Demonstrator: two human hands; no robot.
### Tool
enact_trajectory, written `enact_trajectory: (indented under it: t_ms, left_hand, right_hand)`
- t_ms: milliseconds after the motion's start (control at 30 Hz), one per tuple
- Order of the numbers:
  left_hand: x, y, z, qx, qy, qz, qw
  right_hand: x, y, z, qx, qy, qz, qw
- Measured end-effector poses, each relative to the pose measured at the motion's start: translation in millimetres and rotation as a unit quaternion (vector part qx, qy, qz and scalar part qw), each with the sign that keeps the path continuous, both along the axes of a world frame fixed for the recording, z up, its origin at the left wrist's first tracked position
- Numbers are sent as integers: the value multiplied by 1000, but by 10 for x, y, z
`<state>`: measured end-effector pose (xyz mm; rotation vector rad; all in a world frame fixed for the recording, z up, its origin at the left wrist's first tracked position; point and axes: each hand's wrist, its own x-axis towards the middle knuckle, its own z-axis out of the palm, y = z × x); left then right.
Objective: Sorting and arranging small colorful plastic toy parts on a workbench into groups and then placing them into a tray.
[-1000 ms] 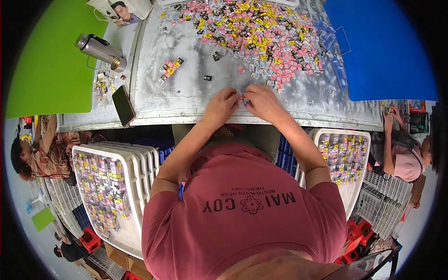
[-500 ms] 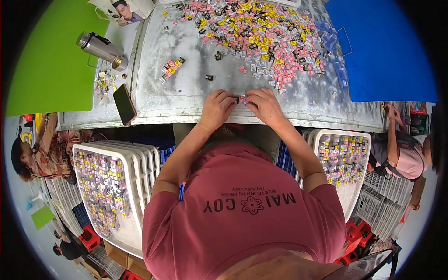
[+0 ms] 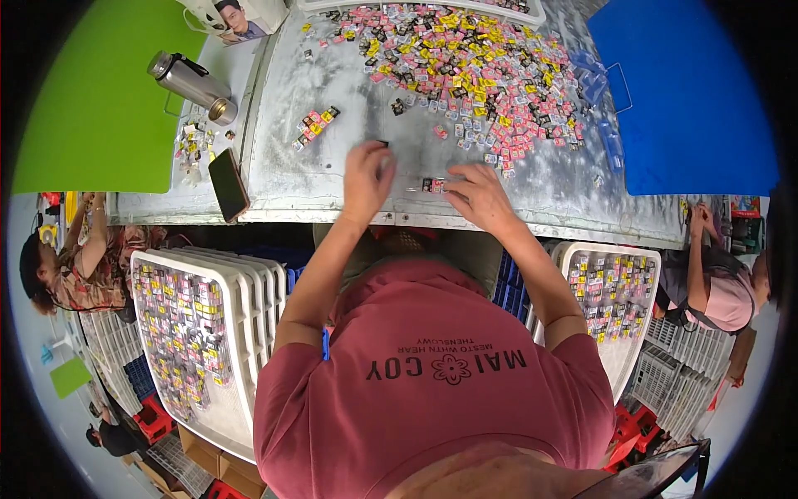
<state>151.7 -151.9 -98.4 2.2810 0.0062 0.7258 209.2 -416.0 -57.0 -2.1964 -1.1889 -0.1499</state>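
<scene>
My left hand (image 3: 366, 179) is over the table, its fingertips at a small black piece (image 3: 383, 143) that lies partly under them. The thumb stands apart from the fingers, and the hand is slightly blurred. Near the table's front edge, my right hand (image 3: 484, 197) pinches the right end of a short row of small black and pink pieces (image 3: 433, 185) between thumb and fingers. Clear plastic seems to stick out at the row's left end. A longer joined strip of pink, yellow and black pieces (image 3: 316, 127) lies farther left.
A large pile of small pieces (image 3: 474, 71) spreads over the far table, before a white tray (image 3: 532, 15). A phone (image 3: 228, 185) and steel flask (image 3: 189, 83) lie left. Trays of pieces (image 3: 241, 366) (image 3: 619, 358) flank me. A blue panel (image 3: 690, 108) stands right; co-workers sit either side.
My left hand has let go of the row and moved left and away from me to the black piece. My right hand stays at the row. The whole view has shifted slightly.
</scene>
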Motion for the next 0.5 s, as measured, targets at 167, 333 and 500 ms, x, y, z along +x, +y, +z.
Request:
enact_trajectory:
  t_ms: [167,333,500]
  left_hand:
    - [273,129,-97,39,5,79,996]
    - [439,-27,-128,2,31,-51,998]
    - [478,-78,-79,3,37,-54,998]
  right_hand:
    - [431,219,-91,27,-24,-61,998]
    - [813,515,-275,-17,-86,-62,994]
    - [712,745,-398,9,-94,-23,995]
